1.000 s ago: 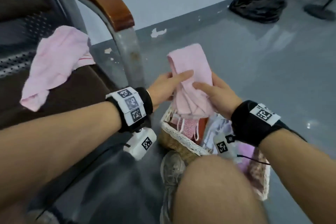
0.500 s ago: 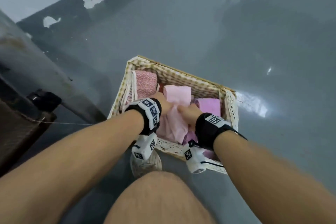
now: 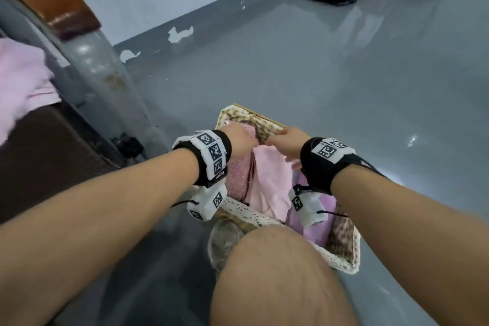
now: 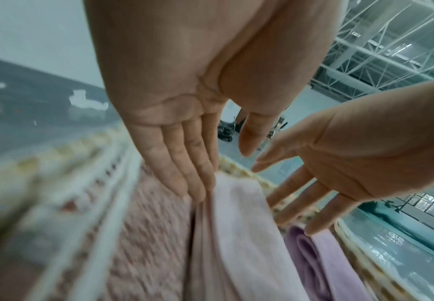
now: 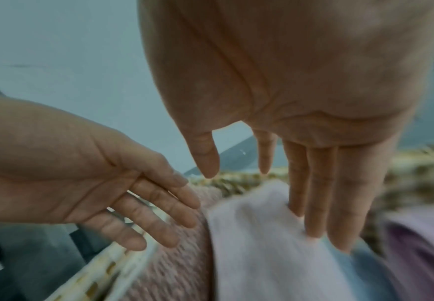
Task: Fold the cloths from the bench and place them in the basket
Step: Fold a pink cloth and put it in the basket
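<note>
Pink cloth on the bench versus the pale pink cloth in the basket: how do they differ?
The pink cloth on the bench lies loose and crumpled; the pale pink cloth in the basket is folded, standing between other cloths. No hand touches the first; the left hand and right hand are at the second.

Head camera: high, tilted forward and down over both forearms, taking in the basket (image 3: 344, 259) on the floor and the desk's edge at far left. Left wrist camera: close under the left hand (image 4: 174, 97), looking along the palm into the basket. Right wrist camera: same, very near the right hand (image 5: 300, 91). Both wrist views share the pale pink cloth (image 4: 241, 224) and each other's hand; both blurred.
</note>
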The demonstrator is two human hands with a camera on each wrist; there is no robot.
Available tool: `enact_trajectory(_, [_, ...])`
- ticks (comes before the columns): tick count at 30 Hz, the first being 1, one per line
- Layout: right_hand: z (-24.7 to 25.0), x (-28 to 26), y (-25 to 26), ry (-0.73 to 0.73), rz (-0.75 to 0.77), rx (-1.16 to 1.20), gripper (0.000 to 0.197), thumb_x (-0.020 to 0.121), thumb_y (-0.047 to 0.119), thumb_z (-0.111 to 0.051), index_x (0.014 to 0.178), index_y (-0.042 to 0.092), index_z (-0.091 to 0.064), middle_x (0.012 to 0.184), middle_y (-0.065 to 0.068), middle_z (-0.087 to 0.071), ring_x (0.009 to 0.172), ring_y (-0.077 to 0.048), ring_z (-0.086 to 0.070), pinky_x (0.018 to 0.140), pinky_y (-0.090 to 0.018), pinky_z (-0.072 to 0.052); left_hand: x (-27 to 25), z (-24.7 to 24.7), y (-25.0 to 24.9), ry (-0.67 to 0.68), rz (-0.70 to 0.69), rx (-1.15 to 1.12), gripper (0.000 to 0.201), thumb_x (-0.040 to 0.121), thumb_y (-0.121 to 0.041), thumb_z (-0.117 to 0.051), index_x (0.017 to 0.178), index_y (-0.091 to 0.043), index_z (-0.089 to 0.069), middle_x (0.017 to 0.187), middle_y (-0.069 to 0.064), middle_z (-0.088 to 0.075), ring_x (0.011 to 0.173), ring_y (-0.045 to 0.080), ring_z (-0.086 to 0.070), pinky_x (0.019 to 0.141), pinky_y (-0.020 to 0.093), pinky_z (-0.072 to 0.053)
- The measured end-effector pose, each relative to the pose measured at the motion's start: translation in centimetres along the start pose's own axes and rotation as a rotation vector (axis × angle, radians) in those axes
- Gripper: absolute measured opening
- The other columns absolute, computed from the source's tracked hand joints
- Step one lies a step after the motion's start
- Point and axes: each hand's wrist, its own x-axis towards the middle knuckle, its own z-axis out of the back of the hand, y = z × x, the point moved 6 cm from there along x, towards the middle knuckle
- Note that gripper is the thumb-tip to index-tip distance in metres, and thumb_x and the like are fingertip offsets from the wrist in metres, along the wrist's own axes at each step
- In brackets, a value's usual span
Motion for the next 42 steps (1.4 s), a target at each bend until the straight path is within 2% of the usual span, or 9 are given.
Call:
enact_trajectory(11, [-11.6, -10.5, 27.3, 0.311, 0.636, -0.103, 0.023, 0.094, 0.024, -0.054, 0.089, 0.007, -0.069, 0.099, -0.012, -0.075, 0.088, -0.027, -0.071, 0.081, -0.037, -0.057, -15.2, 21.3, 14.7, -0.52, 0.11, 0.021, 0.018, 0.085, -0.026, -0.059, 0.075, -0.02, -0.073, 0.076, -0.002, -0.074, 0.076, 0.017, -0.069, 0.068, 0.025, -0.052])
enact_trajectory(16, [-15.8, -11.4, 31.9, 0.037, 0.679, -0.352, 0.044, 0.084, 0.044, -0.047, 0.092, 0.008, -0.072, 0.092, -0.013, -0.074, 0.087, -0.033, -0.07, 0.08, -0.038, -0.058, -19.0, 22.2, 25.9, -0.479, 0.352, 0.081, 0.026, 0.086, -0.033, -0.058, 0.076, -0.013, -0.073, 0.087, 0.005, -0.073, 0.089, 0.025, -0.066, 0.078, 0.032, -0.051])
enact_trajectory(19, [-19.9, -11.4, 32.6, 0.139, 0.699, -0.45, 0.031, 0.084, 0.038, -0.052, 0.082, 0.01, -0.066, 0.08, -0.01, -0.068, 0.079, -0.032, -0.065, 0.063, -0.03, -0.049, -20.1, 22.3, 31.2, -0.492, 0.475, 0.133, 0.022, 0.086, -0.036, -0.059, 0.098, -0.021, -0.071, 0.11, 0.004, -0.069, 0.105, 0.026, -0.06, 0.087, 0.03, -0.047])
enact_trajectory(23, [-26.6, -12.4, 34.7, 0.292, 0.843, -0.526, 0.038, 0.092, 0.034, -0.056, 0.127, 0.02, -0.064, 0.129, -0.003, -0.064, 0.12, -0.024, -0.059, 0.104, -0.033, -0.045, -20.4, 22.2, 36.7, -0.489, 0.608, 0.21, 0.061, 0.085, -0.037, -0.063, 0.14, -0.018, -0.046, 0.14, 0.013, -0.049, 0.127, 0.035, -0.049, 0.102, 0.044, -0.047])
enact_trajectory(28, [-31.4, -12.2, 36.5, 0.377, 0.9, -0.548, 0.042, 0.092, 0.031, -0.057, 0.133, 0.02, -0.057, 0.129, -0.002, -0.062, 0.118, -0.022, -0.058, 0.103, -0.032, -0.045, -20.3, 22.9, 40.3, -0.544, 0.636, 0.141, 0.053, 0.095, -0.028, -0.056, 0.144, -0.015, -0.04, 0.132, 0.018, -0.053, 0.117, 0.037, -0.055, 0.093, 0.041, -0.048])
enact_trajectory(31, [-32.3, -11.6, 36.9, 0.364, 0.908, -0.512, 0.052, 0.091, 0.028, -0.059, 0.141, 0.02, -0.047, 0.124, -0.004, -0.064, 0.116, -0.023, -0.059, 0.101, -0.032, -0.046, -21.3, 23.8, 39.5, -0.608, 0.62, 0.079, 0.036, 0.094, -0.032, -0.055, 0.127, -0.021, -0.062, 0.118, 0.012, -0.066, 0.104, 0.034, -0.064, 0.083, 0.035, -0.051])
enact_trajectory(33, [-32.1, -11.6, 37.2, 0.334, 0.942, -0.476, 0.064, 0.088, 0.023, -0.062, 0.147, 0.022, -0.038, 0.127, -0.008, -0.062, 0.116, -0.026, -0.059, 0.101, -0.033, -0.046, -22.3, 24.3, 37.9, -0.666, 0.559, -0.053, 0.021, 0.088, -0.032, -0.055, 0.092, -0.02, -0.072, 0.087, 0.007, -0.07, 0.085, 0.031, -0.067, 0.067, 0.03, -0.05])
enact_trajectory(38, [-30.4, -11.5, 37.5, 0.165, 1.034, -0.594, 0.069, 0.08, 0.036, -0.067, 0.144, 0.036, -0.04, 0.126, -0.017, -0.056, 0.112, -0.035, -0.057, 0.1, -0.04, -0.047, -25.7, 25.4, 32.2, -0.831, 0.287, -0.363, 0.039, 0.084, -0.013, -0.047, 0.046, -0.014, -0.037, 0.051, 0.002, -0.039, 0.06, 0.027, -0.04, 0.054, 0.033, -0.027])
enact_trajectory(42, [-27.5, -11.8, 37.1, 0.085, 1.051, -0.534, 0.02, 0.08, 0.035, -0.072, 0.074, 0.021, -0.058, 0.094, -0.009, -0.058, 0.096, -0.034, -0.059, 0.087, -0.041, -0.051, -30.0, 26.8, 29.5, -0.939, 0.244, -0.397, 0.042, 0.08, -0.042, -0.059, 0.053, -0.013, -0.047, 0.052, -0.004, -0.05, 0.05, 0.017, -0.046, 0.051, 0.032, -0.038])
